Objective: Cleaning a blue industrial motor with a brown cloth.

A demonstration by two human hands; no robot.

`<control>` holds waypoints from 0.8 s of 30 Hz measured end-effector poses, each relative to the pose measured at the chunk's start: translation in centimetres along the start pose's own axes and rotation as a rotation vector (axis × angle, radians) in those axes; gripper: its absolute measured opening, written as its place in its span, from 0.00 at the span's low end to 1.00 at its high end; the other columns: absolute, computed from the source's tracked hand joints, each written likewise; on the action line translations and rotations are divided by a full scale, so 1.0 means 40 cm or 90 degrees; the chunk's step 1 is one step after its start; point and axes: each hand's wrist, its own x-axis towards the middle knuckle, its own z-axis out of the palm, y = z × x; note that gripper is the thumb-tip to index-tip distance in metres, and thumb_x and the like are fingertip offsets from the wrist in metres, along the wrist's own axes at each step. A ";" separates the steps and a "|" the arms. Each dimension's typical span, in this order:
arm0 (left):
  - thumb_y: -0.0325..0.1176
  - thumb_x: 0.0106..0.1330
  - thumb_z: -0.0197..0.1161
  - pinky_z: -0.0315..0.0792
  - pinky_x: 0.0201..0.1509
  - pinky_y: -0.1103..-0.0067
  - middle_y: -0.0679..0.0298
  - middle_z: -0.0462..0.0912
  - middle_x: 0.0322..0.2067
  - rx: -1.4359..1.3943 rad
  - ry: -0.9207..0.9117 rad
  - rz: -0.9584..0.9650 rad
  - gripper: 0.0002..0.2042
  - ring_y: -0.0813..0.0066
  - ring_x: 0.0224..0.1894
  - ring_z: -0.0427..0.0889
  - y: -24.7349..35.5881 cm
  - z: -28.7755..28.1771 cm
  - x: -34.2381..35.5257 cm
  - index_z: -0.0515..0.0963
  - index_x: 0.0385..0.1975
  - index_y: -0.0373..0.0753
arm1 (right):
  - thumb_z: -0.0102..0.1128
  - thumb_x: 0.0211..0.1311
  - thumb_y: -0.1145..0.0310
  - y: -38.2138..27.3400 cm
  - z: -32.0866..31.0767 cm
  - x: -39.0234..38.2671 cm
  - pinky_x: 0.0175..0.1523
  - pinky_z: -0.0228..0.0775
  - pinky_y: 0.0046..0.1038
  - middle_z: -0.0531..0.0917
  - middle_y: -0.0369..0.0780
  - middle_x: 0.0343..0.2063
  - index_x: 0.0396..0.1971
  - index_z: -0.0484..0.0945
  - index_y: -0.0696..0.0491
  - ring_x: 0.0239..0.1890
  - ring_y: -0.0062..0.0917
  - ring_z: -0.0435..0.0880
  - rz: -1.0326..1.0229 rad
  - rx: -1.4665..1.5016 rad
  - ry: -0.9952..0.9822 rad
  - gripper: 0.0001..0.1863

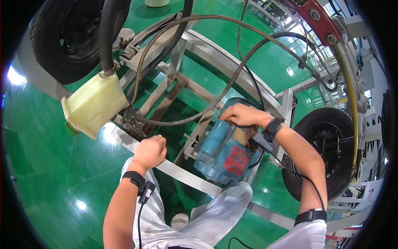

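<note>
A blue electric motor (224, 155) with a cylindrical housing (216, 136) and a red label sits on the metal frame, in front of me to the right. My right hand (242, 114) lies over its far end with curled fingers, the tips beside the cylinder's top; whatever they grip is hidden. My left hand (150, 152) is closed in a fist above the frame's near white rail (178, 173). Its palm side does not show, so anything inside stays unseen. A pale yellow plastic reservoir (95, 101) stands left of it, with a thick black hose (107, 37) clamped on.
Black wheels stand at the far left (74, 39) and at the right (325, 145). A brown hose (195, 17) and a dark hose (244, 62) arch over the frame. At upper right is a red metal part (317, 18). My knees are close to the near rail, above green floor (54, 178).
</note>
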 end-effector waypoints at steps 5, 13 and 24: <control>0.28 0.53 0.54 0.72 0.35 0.65 0.57 0.74 0.26 -0.011 -0.025 0.011 0.03 0.54 0.31 0.76 0.009 0.000 0.019 0.73 0.23 0.36 | 0.53 0.59 0.74 -0.003 -0.039 -0.071 0.53 0.71 0.33 0.82 0.48 0.38 0.46 0.76 0.54 0.46 0.42 0.80 0.048 -0.116 0.121 0.14; 0.28 0.54 0.55 0.72 0.36 0.65 0.56 0.75 0.27 -0.015 -0.013 -0.001 0.03 0.54 0.32 0.77 0.000 0.002 0.007 0.73 0.23 0.36 | 0.54 0.56 0.73 -0.036 0.031 -0.024 0.48 0.72 0.33 0.83 0.45 0.36 0.41 0.77 0.55 0.42 0.36 0.83 0.110 0.126 0.069 0.12; 0.29 0.54 0.55 0.73 0.36 0.65 0.57 0.75 0.27 0.009 -0.024 0.016 0.03 0.55 0.32 0.77 0.006 0.008 0.017 0.73 0.23 0.37 | 0.50 0.61 0.74 -0.037 0.079 -0.161 0.69 0.52 0.41 0.74 0.48 0.52 0.53 0.70 0.54 0.61 0.42 0.68 0.123 -0.131 0.316 0.18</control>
